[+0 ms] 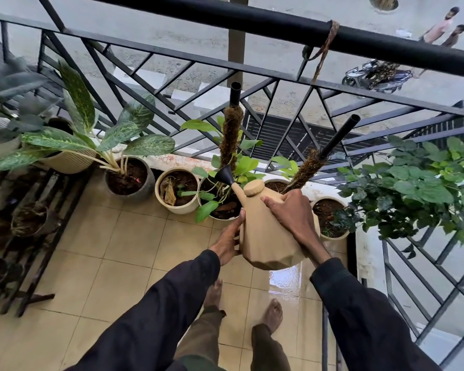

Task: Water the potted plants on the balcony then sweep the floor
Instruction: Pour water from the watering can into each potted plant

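Note:
A tan faceted watering can with a black spout tip is held in both hands and tilted toward a white pot with a moss pole and green leaves. My right hand grips the can's top by the handle. My left hand supports its lower left side. A row of pots lines the railing: a grey pot with speckled leaves, a cream pot with a dry leaf, another moss-pole pot, and a white pot with a leafy bush.
A black metal railing runs behind the pots, with the street below. A dark metal plant stand holds pots at the left. The beige tile floor is wet and shiny near my bare feet.

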